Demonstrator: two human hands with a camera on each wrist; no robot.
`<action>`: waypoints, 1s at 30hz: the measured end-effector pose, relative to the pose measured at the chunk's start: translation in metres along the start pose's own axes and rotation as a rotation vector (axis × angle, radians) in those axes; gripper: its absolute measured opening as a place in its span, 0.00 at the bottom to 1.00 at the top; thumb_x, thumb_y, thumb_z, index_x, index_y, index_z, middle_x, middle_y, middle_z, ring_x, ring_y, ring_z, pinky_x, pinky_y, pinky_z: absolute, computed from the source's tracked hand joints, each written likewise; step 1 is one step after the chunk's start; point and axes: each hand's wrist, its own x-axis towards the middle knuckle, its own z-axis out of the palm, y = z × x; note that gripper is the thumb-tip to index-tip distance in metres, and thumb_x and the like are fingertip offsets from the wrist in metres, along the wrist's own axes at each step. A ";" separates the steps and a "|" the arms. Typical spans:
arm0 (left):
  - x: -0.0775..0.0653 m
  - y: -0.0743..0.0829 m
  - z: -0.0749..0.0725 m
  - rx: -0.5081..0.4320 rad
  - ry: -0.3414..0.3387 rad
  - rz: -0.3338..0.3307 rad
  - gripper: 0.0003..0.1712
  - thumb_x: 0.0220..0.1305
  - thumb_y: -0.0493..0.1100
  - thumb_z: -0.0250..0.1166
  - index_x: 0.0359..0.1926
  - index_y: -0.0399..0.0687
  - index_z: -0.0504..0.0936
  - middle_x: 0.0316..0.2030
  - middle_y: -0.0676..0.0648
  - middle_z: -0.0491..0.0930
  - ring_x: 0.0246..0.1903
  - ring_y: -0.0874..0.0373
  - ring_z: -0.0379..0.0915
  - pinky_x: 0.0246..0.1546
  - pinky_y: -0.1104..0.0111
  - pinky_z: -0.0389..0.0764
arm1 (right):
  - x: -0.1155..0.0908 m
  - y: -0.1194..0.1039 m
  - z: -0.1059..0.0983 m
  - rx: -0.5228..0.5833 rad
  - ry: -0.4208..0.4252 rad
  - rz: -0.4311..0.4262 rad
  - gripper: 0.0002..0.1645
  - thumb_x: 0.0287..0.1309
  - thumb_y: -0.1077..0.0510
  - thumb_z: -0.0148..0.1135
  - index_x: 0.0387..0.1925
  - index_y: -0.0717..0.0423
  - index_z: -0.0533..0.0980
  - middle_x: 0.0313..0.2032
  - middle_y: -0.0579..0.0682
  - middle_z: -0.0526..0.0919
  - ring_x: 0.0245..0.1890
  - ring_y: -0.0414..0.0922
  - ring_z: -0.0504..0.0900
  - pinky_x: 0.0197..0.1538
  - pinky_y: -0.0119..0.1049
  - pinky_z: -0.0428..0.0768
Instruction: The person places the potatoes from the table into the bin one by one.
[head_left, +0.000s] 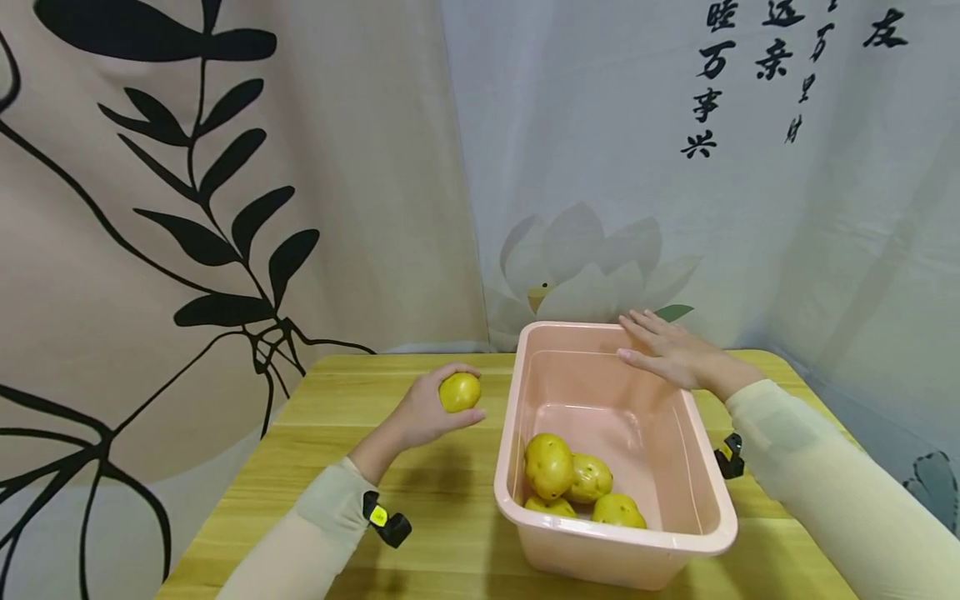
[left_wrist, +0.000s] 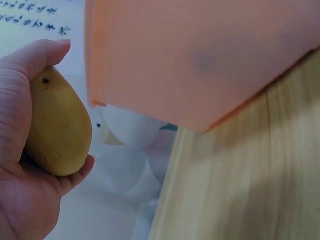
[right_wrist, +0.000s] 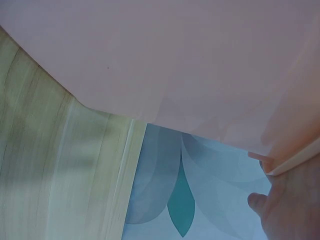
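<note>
My left hand (head_left: 431, 410) grips a yellow potato (head_left: 460, 392) above the table, left of a pink plastic bin (head_left: 613, 543). In the left wrist view the potato (left_wrist: 60, 122) rests against the palm, with thumb and fingers around it and a small dark spot near one end. Several more potatoes (head_left: 549, 465) lie together at the near end inside the bin. With its fingers spread and fairly straight, my right hand (head_left: 670, 350) rests on the bin's far right rim. Only part of the right hand (right_wrist: 290, 207) shows beside the rim in the right wrist view.
The bin stands on a light wooden table (head_left: 330, 433). Behind the table hangs a curtain (head_left: 375, 167) with printed black leaves, a lotus and dark writing. Each wrist carries a small black camera (head_left: 388, 521).
</note>
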 end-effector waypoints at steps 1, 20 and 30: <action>0.000 0.003 -0.001 -0.006 0.000 0.003 0.29 0.50 0.50 0.76 0.54 0.60 0.76 0.41 0.49 0.77 0.32 0.54 0.75 0.28 0.63 0.81 | 0.000 0.000 0.000 -0.001 0.001 0.000 0.47 0.67 0.29 0.36 0.76 0.51 0.44 0.75 0.57 0.40 0.73 0.59 0.35 0.68 0.65 0.37; 0.011 0.055 -0.018 0.012 -0.026 0.138 0.28 0.50 0.50 0.75 0.53 0.61 0.75 0.41 0.51 0.77 0.30 0.54 0.74 0.27 0.62 0.80 | 0.000 0.004 0.000 -0.013 0.000 -0.008 0.47 0.67 0.28 0.36 0.76 0.50 0.44 0.75 0.57 0.41 0.73 0.59 0.36 0.68 0.65 0.39; 0.029 0.072 -0.011 -0.006 -0.070 0.209 0.28 0.50 0.48 0.75 0.53 0.58 0.76 0.41 0.52 0.77 0.31 0.56 0.75 0.29 0.63 0.81 | 0.001 0.003 0.000 -0.013 -0.002 -0.003 0.48 0.66 0.28 0.36 0.76 0.49 0.44 0.75 0.56 0.40 0.73 0.59 0.36 0.67 0.66 0.40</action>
